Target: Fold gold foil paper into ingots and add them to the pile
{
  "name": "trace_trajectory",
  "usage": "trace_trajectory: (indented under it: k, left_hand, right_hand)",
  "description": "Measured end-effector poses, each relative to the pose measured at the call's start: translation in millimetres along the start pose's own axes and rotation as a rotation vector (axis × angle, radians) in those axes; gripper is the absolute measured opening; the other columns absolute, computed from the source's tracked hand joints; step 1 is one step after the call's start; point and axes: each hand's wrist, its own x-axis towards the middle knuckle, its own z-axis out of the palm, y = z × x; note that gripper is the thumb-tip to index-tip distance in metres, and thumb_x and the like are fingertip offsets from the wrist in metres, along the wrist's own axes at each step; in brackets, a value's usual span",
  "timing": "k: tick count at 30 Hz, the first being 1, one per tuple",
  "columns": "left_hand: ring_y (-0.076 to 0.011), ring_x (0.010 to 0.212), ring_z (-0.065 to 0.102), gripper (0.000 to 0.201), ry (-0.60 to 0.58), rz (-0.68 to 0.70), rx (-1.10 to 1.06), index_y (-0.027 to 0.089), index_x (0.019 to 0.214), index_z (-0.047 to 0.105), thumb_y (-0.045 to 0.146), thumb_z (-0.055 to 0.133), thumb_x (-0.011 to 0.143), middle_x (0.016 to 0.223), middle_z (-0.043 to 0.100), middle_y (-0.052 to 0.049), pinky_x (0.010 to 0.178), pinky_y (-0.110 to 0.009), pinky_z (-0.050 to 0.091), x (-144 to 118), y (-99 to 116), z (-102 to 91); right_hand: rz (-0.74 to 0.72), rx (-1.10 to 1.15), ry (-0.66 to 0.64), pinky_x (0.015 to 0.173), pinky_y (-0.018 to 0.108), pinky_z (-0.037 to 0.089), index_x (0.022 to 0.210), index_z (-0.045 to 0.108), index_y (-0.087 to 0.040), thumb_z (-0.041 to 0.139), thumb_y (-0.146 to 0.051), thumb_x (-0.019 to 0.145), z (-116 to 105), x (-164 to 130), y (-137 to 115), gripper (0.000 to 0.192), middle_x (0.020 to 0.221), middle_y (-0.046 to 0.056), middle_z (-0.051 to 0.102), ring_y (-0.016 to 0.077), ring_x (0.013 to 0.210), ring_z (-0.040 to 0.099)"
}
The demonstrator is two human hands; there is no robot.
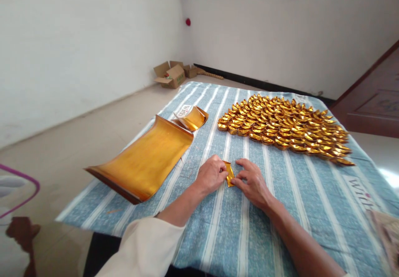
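Note:
Between my hands a small folded strip of gold foil paper (230,174) lies on the blue and white striped cloth (215,227). My left hand (212,173) is closed at the strip's left edge, fingers curled and pinching it. At the lower right edge of the strip, the thumb and a finger of my right hand (251,181) touch it, while the other fingers are bent and apart. To the left lies a large stack of gold foil sheets (149,156) with curled ends. Beyond it sits a smaller curled piece of gold foil paper (195,119).
Many folded gold paper ingots (280,123) cover the far right of the table in close rows. Open cardboard boxes (171,75) stand on the floor by the wall. A brown item (385,231) lies at the right edge, and a purple curved bar (34,181) shows at far left.

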Motion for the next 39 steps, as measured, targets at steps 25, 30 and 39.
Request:
trace_trajectory:
  k: [25, 30, 39]
  left_hand:
    - [-0.0163, 0.081, 0.056, 0.012, -0.009, 0.058, 0.023, 0.017, 0.068, 0.064, 0.009, 0.059, 0.075, 0.085, 0.057, -0.003, 0.073, -0.027, 0.044, -2.9, -0.2, -0.1]
    - [-0.0161, 0.080, 0.056, 0.013, -0.010, 0.030, -0.010, 0.017, 0.066, 0.063, 0.008, 0.059, 0.074, 0.083, 0.056, -0.002, 0.074, -0.028, 0.044, -3.2, 1.3, -0.6]
    - [-0.0129, 0.071, 0.056, 0.009, 0.073, -0.098, -0.134, 0.017, 0.067, 0.064, 0.009, 0.061, 0.070, 0.075, 0.059, 0.001, 0.071, -0.026, 0.044, -3.8, 3.9, -5.0]
  right_hand:
    - [-0.023, -0.099, -0.044, 0.099, 0.050, 0.037, 0.065, 0.065, -0.018, 0.067, -0.021, 0.079, 4.1, -1.9, 0.4, 0.014, 0.122, 0.013, 0.058, 0.0302, 0.120, 0.047]
    - [0.006, -0.040, -0.017, 0.099, 0.050, 0.037, 0.063, 0.063, -0.020, 0.066, -0.024, 0.079, 5.6, -3.4, 2.7, 0.017, 0.122, 0.010, 0.057, 0.0289, 0.119, 0.047]
    - [-0.004, 0.001, 0.059, 0.097, 0.050, 0.038, 0.065, 0.063, -0.021, 0.064, -0.027, 0.082, 6.1, -5.5, -0.8, 0.018, 0.117, 0.009, 0.060, 0.0280, 0.115, 0.050]
